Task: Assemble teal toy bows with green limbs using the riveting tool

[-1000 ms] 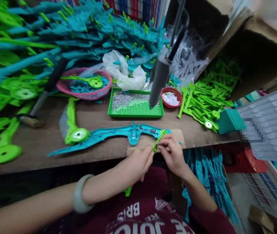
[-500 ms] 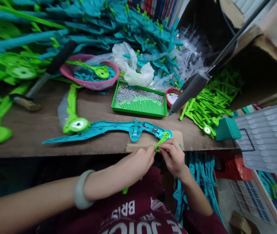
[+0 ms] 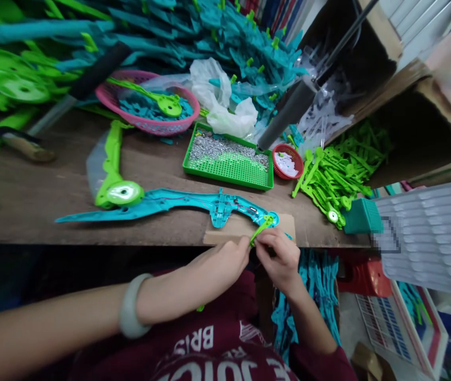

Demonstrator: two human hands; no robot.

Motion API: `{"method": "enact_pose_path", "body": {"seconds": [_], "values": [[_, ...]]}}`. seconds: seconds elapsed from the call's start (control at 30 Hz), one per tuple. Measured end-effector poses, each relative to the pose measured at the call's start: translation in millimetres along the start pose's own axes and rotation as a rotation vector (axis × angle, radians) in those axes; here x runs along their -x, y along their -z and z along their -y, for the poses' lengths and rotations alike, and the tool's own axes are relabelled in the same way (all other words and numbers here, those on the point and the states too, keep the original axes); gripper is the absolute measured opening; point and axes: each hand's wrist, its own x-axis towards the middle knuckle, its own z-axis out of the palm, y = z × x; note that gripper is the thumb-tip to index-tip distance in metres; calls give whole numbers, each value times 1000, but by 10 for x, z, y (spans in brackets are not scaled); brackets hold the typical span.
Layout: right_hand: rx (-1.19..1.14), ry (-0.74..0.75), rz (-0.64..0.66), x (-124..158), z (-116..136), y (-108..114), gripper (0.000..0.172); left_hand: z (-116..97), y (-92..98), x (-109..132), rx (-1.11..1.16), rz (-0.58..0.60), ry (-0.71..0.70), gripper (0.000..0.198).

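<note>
Currently two hands share one slim green strip [image 3: 264, 225]: the left hand [image 3: 229, 260] pinches its near end, and the fingers of the right hand [image 3: 279, 255] are closed on it just beside. The strip's far end overlaps, in this view, the round tip of one long teal piece [image 3: 186, 199] lying on the worktop [image 3: 162, 230], partly over one flat piece of cardboard [image 3: 225, 236]; whether they touch I cannot tell. One green part with a translucent blade [image 3: 120, 193] lies against the teal piece's left half.

Three small containers stand behind: one pink basket [image 3: 150, 126] with many small teal bits and one green part [image 3: 169, 104] on top; one green tray [image 3: 225, 179] holding a heap of tiny silvery pieces; one red basket [image 3: 285, 174] of white pieces.

Compared with half a second ago, the one hanging grey tool [image 3: 287, 114] has swung back from in front of the red basket, its tip now over the tray, while both hands keep their hold on the strip.
</note>
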Motion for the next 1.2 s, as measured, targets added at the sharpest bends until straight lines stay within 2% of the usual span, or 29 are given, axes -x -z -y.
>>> {"method": "enact_pose_path", "body": {"seconds": [0.07,0.13,0.3,0.53,0.73,0.83,0.97,1.1,1.2], "values": [[26,17,6,21,5,-6,16,2,-14,31,-86,-54,-68,35],[38,49,24,43,-1,-3,19,3,-19,49,-100,-61,-118,38],[45,101,78,67,-13,35,27,12,-54,29,-14,-2,9,32],[63,-31,36,48,40,-33,16,117,-186,32,59,7,-45,29],[29,-112,-41,41,72,-50,15,-2,-72,27,286,99,92,28],[-108,-216,-74,49,73,-32,12,-95,-33,29,344,105,106,26],[-418,-514,-194,83,52,-67,7,-135,-50,39,389,75,58,26],[-765,-787,-241,123,59,-160,23,-100,-102,47,386,25,24,25],[-838,-838,-273,148,73,-223,27,-109,-130,46,417,-5,7,24]]}}
